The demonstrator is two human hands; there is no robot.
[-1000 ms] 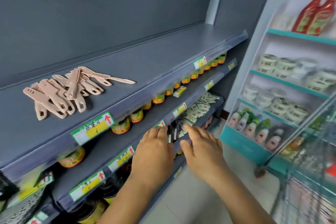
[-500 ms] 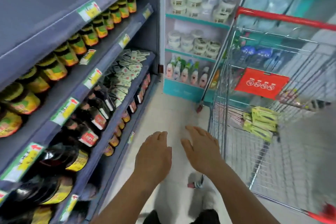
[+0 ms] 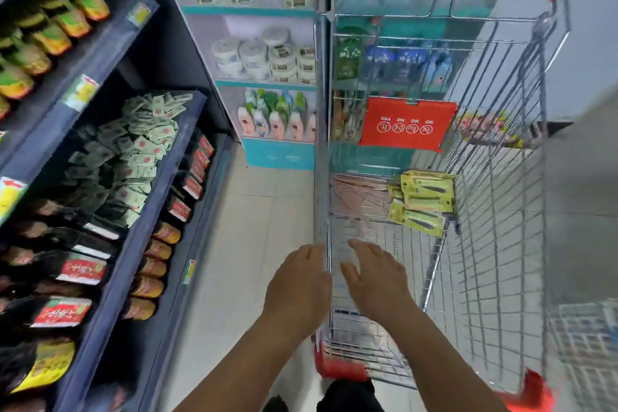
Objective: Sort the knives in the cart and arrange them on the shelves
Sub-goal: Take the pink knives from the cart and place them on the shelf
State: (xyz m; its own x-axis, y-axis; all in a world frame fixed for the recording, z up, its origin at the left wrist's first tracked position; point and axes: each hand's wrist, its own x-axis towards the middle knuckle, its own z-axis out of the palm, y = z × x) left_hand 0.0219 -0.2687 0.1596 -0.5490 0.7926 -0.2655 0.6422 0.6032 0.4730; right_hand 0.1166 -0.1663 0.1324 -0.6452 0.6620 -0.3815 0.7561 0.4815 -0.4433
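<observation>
A wire shopping cart (image 3: 501, 217) with red trim stands to my right. On its floor lie a few knives in yellow-green card packs (image 3: 423, 201), and beside them a pile of pale pink knives (image 3: 357, 191). My left hand (image 3: 297, 288) hovers just outside the cart's left wall, fingers apart, holding nothing. My right hand (image 3: 374, 278) is over the cart's near end, also spread and holding nothing. Both hands are well short of the knives.
Dark blue shelves (image 3: 110, 43) on my left carry jars, sachets and dark sauce bottles. A white and teal shelf unit (image 3: 264, 84) with tubs and bottles stands ahead. A red sign (image 3: 406, 125) hangs on the cart's far end. Tiled floor (image 3: 254, 231) lies between shelf and cart.
My view has swung from the blue shelf with the pink knives down and right to the cart. Both hands moved from the shelf edge to the cart's near end, still holding nothing.
</observation>
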